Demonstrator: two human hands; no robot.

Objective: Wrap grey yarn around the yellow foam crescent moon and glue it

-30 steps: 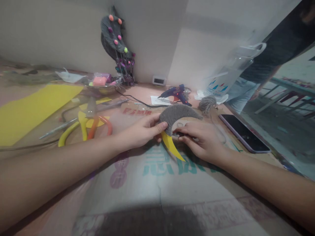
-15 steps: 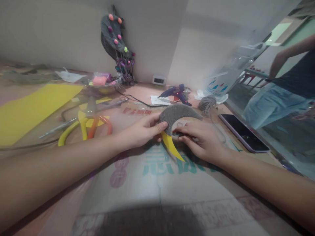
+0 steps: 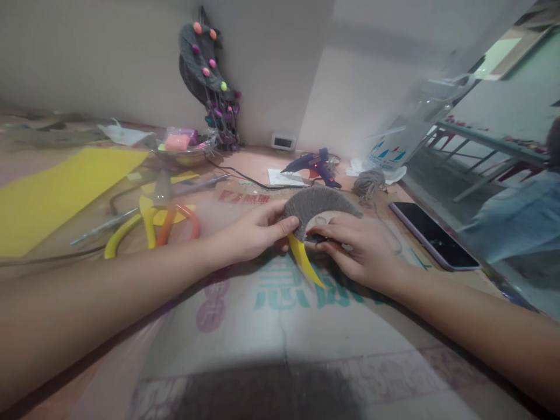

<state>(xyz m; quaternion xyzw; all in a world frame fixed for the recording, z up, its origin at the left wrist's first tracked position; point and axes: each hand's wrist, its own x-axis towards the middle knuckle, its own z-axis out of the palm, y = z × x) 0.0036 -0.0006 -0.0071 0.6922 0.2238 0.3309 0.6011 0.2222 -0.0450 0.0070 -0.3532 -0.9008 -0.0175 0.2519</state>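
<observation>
A crescent shape (image 3: 315, 205) lies just above the table centre; most of it is wrapped in grey yarn and its bare yellow tip (image 3: 305, 265) points down toward me. My left hand (image 3: 254, 233) pinches the crescent's left side, thumb on the grey wrapping. On the inner edge of the crescent my right hand (image 3: 359, 248) has its fingers closed, pinching a thin strand of yarn I can barely make out. A ball of grey yarn (image 3: 368, 184) sits behind my right hand.
A blue glue gun (image 3: 312, 164) rests on paper at the back, its cord running left. Yellow and orange scissors (image 3: 151, 224) and a yellow foam sheet (image 3: 56, 189) lie left. A phone (image 3: 433, 235) sits right. A person in blue (image 3: 520, 216) passes at far right.
My hands and the crescent have barely moved; the yellow tip tilted slightly. The person at right has walked further right and lower in the view.
</observation>
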